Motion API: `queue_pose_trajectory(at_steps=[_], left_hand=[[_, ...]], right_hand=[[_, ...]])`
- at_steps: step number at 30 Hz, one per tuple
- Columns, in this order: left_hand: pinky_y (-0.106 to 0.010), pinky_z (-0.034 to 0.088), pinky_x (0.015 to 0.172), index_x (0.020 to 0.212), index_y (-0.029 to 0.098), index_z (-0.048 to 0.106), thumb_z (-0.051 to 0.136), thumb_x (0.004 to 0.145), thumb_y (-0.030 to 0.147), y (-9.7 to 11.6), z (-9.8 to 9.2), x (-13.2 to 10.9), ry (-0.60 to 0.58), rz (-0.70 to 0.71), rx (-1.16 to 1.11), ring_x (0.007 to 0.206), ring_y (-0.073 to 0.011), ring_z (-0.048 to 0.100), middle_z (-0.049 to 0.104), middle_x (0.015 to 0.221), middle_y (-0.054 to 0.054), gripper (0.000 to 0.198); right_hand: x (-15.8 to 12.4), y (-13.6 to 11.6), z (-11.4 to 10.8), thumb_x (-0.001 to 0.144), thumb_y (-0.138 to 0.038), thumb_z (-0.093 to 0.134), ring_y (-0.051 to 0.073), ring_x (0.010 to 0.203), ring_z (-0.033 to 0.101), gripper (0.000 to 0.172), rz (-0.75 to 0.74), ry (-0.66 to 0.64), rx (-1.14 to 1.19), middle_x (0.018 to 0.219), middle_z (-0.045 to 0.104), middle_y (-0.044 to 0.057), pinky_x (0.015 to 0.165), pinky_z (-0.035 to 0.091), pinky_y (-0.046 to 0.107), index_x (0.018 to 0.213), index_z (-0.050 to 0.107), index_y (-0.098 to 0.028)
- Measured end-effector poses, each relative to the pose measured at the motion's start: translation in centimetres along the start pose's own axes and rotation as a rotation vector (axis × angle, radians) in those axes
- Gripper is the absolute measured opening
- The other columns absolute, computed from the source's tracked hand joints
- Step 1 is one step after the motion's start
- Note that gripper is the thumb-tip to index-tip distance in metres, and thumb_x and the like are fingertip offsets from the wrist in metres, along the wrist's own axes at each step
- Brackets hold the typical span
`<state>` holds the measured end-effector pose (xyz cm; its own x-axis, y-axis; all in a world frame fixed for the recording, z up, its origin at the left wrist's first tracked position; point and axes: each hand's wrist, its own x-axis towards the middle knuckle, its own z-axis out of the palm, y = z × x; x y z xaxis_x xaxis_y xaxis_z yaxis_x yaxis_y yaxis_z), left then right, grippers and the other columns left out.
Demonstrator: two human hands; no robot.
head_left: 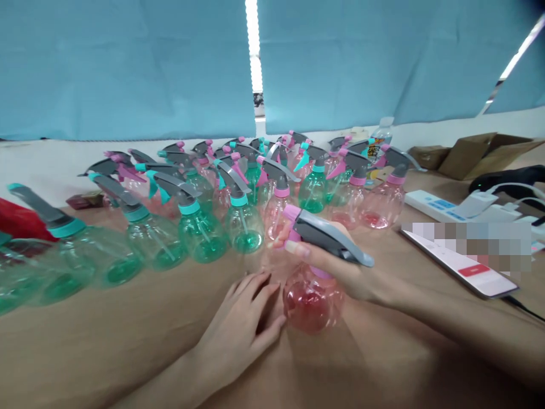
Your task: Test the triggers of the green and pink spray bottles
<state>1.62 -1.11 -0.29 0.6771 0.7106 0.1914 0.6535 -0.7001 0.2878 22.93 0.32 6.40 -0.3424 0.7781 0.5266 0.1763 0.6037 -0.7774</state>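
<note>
A pink clear spray bottle (310, 304) with a grey trigger head stands on the brown table (106, 341) in front of me. My right hand (340, 267) is wrapped round its neck and trigger head from the right. My left hand (242, 326) lies on the table just left of the bottle, fingers stretched out and slightly spread, thumb near the bottle's base, holding nothing. Behind them stands a crowd of several green spray bottles (200, 227) and pink spray bottles (383, 199), all with grey trigger heads.
A phone (460, 264) lies flat at the right, with a white power strip (438, 207) and cables behind it. Cardboard boxes (472, 150) sit at the far right. A red object (17, 218) is at the left edge. Blue curtains hang behind.
</note>
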Motion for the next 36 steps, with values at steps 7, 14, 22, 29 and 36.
queue_pose_trajectory(at_steps=[7,14,22,29,36], left_hand=[[-0.052,0.039,0.101,0.126,0.019,0.054,0.053,0.092,0.032,-0.1,0.0,0.0,-0.003,-0.019,0.026,0.126,-0.0321,0.045,0.051,0.136,-0.012,0.036],[-0.052,0.04,0.1,0.125,0.019,0.053,0.052,0.093,0.031,0.1,-0.1,0.1,-0.02,-0.011,0.039,0.125,-0.0316,0.045,0.051,0.135,-0.014,0.034],[-0.053,0.039,0.1,0.117,0.018,0.056,0.053,0.093,0.03,0.1,0.0,0.2,-0.007,-0.001,0.033,0.126,-0.0331,0.045,0.051,0.135,-0.014,0.028],[-0.052,0.04,0.1,0.119,0.019,0.056,0.052,0.093,0.031,0.2,0.0,0.2,0.005,0.004,0.026,0.126,-0.0326,0.045,0.051,0.136,-0.013,0.029],[-0.051,0.04,0.101,0.117,0.019,0.056,0.052,0.092,0.03,0.3,0.0,0.3,0.003,0.0,0.031,0.126,-0.0318,0.045,0.052,0.134,-0.013,0.027]], right_hand=[[-0.1,-1.0,-0.3,0.094,-0.035,0.05,0.008,0.053,0.029,0.032,-0.042,-0.048,-0.024,0.06,0.03,-0.007,0.047,0.024,0.024,0.069,0.035,-0.021],[-0.3,-1.3,-0.5,0.093,-0.035,0.052,0.008,0.051,0.034,0.029,0.006,-0.03,-0.095,0.058,0.036,-0.007,0.048,0.029,0.024,0.068,0.042,-0.022],[-0.1,0.0,0.3,0.091,-0.032,0.054,0.01,0.066,0.045,0.008,0.067,-0.032,0.092,0.074,0.049,-0.005,0.062,0.038,0.023,0.092,0.054,-0.024],[-0.4,0.0,0.2,0.091,-0.039,0.053,0.01,0.063,0.042,0.017,0.085,-0.025,0.055,0.072,0.049,-0.004,0.062,0.037,0.024,0.096,0.056,-0.023],[-0.3,0.1,0.2,0.09,-0.034,0.056,0.009,0.064,0.045,0.012,0.055,-0.014,0.131,0.075,0.051,-0.005,0.061,0.039,0.023,0.092,0.056,-0.022]])
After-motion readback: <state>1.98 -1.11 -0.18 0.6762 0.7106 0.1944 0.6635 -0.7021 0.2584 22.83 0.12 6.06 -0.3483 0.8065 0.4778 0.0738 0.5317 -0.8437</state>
